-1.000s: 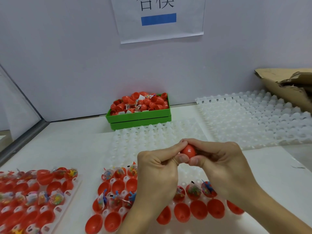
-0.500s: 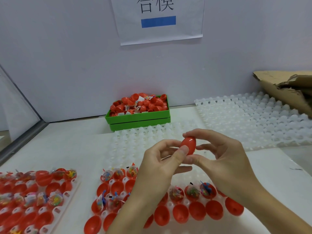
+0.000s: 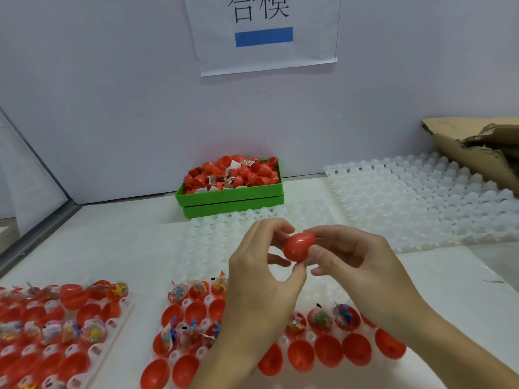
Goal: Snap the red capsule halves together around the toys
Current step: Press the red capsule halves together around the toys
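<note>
A closed red capsule [image 3: 298, 246] is held above the table between both hands. My right hand [image 3: 356, 265] pinches its right end with thumb and fingers. My left hand [image 3: 261, 279] touches its left side and underside with the fingertips, fingers spread. Below the hands lies a white tray [image 3: 309, 336] holding open red capsule halves [image 3: 328, 350], some empty and some with small bagged toys [image 3: 320, 318] in them. My left forearm hides the tray's middle.
A second tray of halves and toys [image 3: 56, 327] lies at the front left. A green bin [image 3: 230, 193] heaped with red capsules stands at the back wall. Empty white moulded trays [image 3: 421, 203] spread to the right, under a torn cardboard box [image 3: 477, 147].
The hands eased off the squeezed capsule and lifted it slightly. The left fingers opened out and the capsule turned sideways between the fingertips.
</note>
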The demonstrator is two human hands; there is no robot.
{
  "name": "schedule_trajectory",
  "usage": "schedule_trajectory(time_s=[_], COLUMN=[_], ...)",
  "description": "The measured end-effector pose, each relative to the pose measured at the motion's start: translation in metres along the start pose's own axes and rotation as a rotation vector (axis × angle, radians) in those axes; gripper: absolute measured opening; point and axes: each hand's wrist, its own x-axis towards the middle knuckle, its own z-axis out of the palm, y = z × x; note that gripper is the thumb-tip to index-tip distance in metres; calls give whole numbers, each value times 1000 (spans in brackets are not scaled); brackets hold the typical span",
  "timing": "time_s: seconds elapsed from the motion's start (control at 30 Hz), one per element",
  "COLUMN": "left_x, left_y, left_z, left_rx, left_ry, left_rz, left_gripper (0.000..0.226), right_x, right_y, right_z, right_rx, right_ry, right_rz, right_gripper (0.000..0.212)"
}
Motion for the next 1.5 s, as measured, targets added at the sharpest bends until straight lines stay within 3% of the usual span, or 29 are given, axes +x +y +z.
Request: schedule_trajectory(time_s=[0.1, 0.2, 0.37, 0.53, 0.7, 0.9, 1.0, 1.1, 1.23, 1.37, 1.5], left_x=[-1, 1, 9, 10, 8, 3, 1, -1, -1, 3, 9], left_y=[0, 1, 1, -2, -2, -2, -2, -4, -7, -13, -23], left_z=[0, -1, -6, -6, -7, -5, -4, -3, -2, -3, -1], left_rx=[4, -219, -708, -741, -506, -232, -77, 79, 151, 169, 127], left_ry=[-26, -40, -66, -42, -20, 27, 23, -14, -114, -50, 4], left_rz=[17, -133, -495, -538, -432, -241, -113, -5, 62, 110, 127], left_gripper=[32, 19, 36, 39, 20, 30, 31, 40, 42, 24, 16], right_x=[0, 0, 2, 2, 2, 1, -2, -4, 4, 25, 68], right_y=[-1, -4, -2, -1, -3, -11, -16, -18, -20, -26, -30], right_z=[0, -1, -6, -7, -6, -4, 5, 21, 12, -33, -90], right_rx=[-3, 41, 7, -8, -26, -32, 9, -70, -71, 65, 283], right_ry=[35, 87, 138, 129, 97, 57, -11, -2, 50, 75, 188], right_rz=[-37, -73, -70, -42, -13, 46, 118, 138, 252, 416, 382], right_gripper=[15, 19, 19, 20, 20, 13, 30, 13, 13, 12, 18])
